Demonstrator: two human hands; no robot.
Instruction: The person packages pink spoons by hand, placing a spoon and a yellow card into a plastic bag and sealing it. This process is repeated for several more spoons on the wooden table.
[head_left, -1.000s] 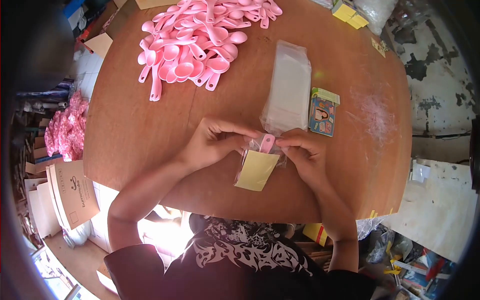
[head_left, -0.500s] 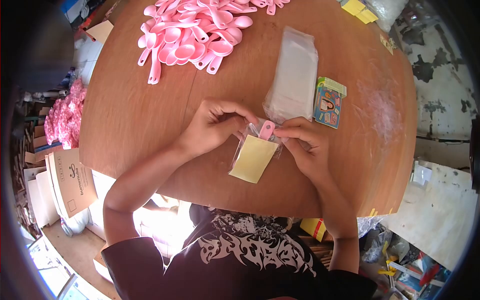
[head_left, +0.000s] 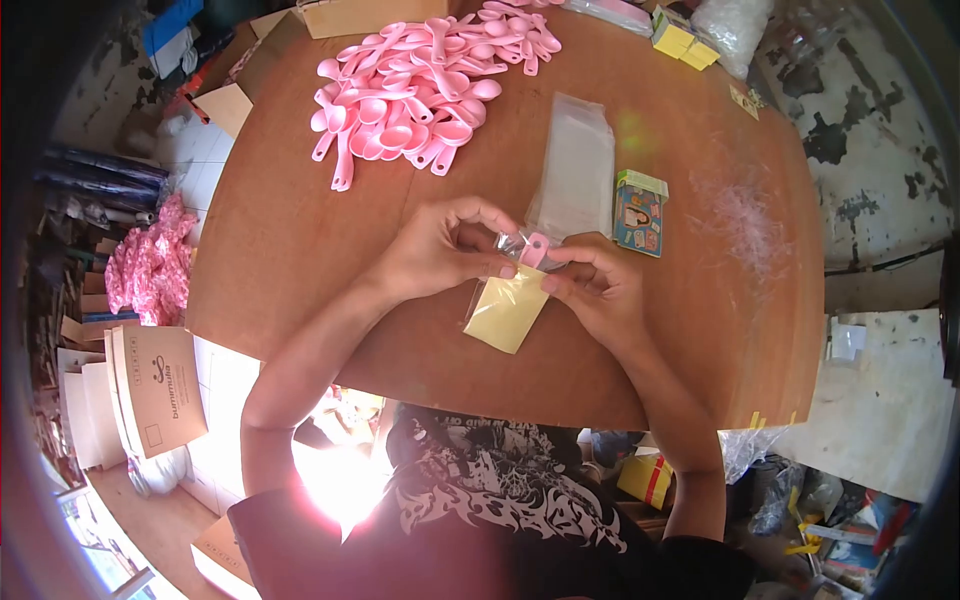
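Between both hands is a clear plastic bag (head_left: 474, 308) with a yellow card (head_left: 507, 318) inside. A pink spoon's handle (head_left: 536, 246), with a hole in its end, shows at the top of the bag; the rest of the spoon is hidden behind the card. My left hand (head_left: 440, 248) pinches the bag's upper left side, thumb on the card's top edge. My right hand (head_left: 598, 288) pinches the upper right side, close to the handle. Just beyond my hands lies a stack of clear bags (head_left: 575, 165).
A heap of pink spoons (head_left: 405, 100) covers the table's far left part. Right of the bag stack lies a colourful card pack (head_left: 639, 215). Yellow card stacks (head_left: 684, 40) and a plastic bag (head_left: 735, 30) sit at the far right. Plastic strands (head_left: 745, 215) lie on the right side.
My left thumb has come down onto the card's top edge, and my right thumb now presses on its right side. The camera view has shifted, showing more of the table's far side.
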